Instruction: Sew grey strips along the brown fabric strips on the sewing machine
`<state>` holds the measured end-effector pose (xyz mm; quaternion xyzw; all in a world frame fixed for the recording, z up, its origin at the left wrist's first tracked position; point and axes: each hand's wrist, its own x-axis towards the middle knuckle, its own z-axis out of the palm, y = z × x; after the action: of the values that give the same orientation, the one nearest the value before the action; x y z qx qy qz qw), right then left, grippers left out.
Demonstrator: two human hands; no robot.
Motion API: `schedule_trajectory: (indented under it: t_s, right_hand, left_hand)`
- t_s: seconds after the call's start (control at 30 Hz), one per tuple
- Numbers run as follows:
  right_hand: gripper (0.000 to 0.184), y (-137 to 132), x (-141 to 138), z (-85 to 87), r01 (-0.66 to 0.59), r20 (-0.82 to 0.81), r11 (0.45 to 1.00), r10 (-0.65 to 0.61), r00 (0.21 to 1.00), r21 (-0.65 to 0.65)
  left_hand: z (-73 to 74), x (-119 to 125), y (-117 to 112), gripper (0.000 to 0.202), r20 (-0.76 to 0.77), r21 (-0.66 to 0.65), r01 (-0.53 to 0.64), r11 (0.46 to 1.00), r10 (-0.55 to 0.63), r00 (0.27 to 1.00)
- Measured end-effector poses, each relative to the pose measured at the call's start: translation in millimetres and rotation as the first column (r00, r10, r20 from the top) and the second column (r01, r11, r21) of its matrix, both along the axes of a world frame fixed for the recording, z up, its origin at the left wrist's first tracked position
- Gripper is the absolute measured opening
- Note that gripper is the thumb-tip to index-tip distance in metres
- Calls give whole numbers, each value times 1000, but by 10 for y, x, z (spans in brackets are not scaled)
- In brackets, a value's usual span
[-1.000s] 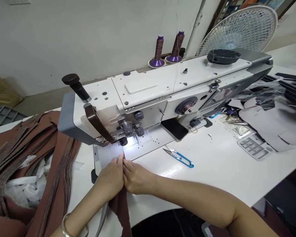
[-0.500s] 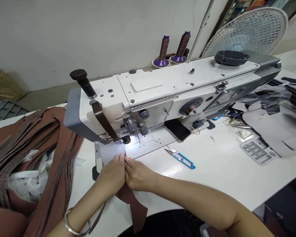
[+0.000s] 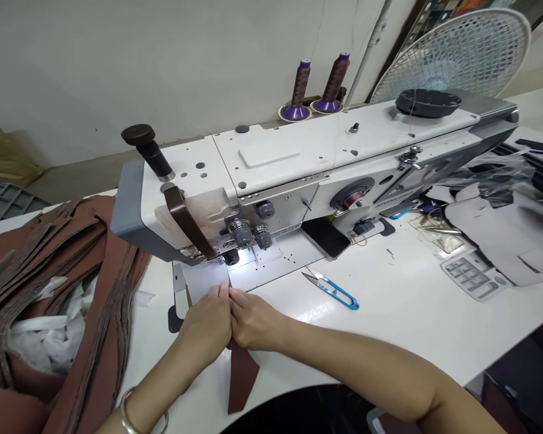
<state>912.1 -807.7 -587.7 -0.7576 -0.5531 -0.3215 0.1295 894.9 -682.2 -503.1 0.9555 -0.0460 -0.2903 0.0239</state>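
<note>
HANDS AT THE NEEDLE PLATE

Far left on desk [image 3: 411, 313]: heap of brown cut pieces [image 3: 49, 259]. Centre, near side: left hand [image 3: 206, 325] and right hand [image 3: 253, 322], touching side by side, fingers pressed together, holding down grey piece [image 3: 203, 278] on bed of sewing machine [image 3: 298, 157], just short of lit needle area. Beneath hands, running to near edge: brown strip [image 3: 242, 377]. Right of hands: blue thread snips [image 3: 332, 289]; just beyond, phone [image 3: 328, 236] against machine.

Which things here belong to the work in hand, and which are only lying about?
In use: left hand, right hand, grey piece, brown piece, sewing machine.
Lying about: blue snips, phone, fan, pile of brown pieces.
</note>
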Motion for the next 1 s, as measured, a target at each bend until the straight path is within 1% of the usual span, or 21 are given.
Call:
schedule_trajectory:
  t_s: [0.1,0.3,0.5,0.7,0.83,0.9,1.0]
  right_hand:
    - [15,-1,3,4,18,10,999,-18,1000,28]
    - [20,-2,7,31,50,51,998,-52,997,37]
    - [22,-3,29,55,68,58,997,-70,996,24]
    - [22,-7,42,57,90,52,996,-90,995,-6]
    - [22,-21,41,77,73,47,997,-73,996,3]
    - [22,-24,39,77,68,46,998,-69,997,16]
    - [24,-21,33,56,83,54,997,-82,995,-7]
  left_hand:
    - [-31,5,25,58,13,-19,3,1000,-3,1000]
    - [-23,18,10,55,17,-2,41,999,-41,999]
    - [-46,45,12,53,46,-18,11,1000,-10,999]
    - [-14,73,23,48,55,-7,-15,1000,15,998]
    - [-14,59,18,46,70,7,-43,999,43,997]
    - [-23,53,10,45,86,13,-42,999,41,995]
    - [-22,58,-7,41,97,28,-12,1000,9,995]
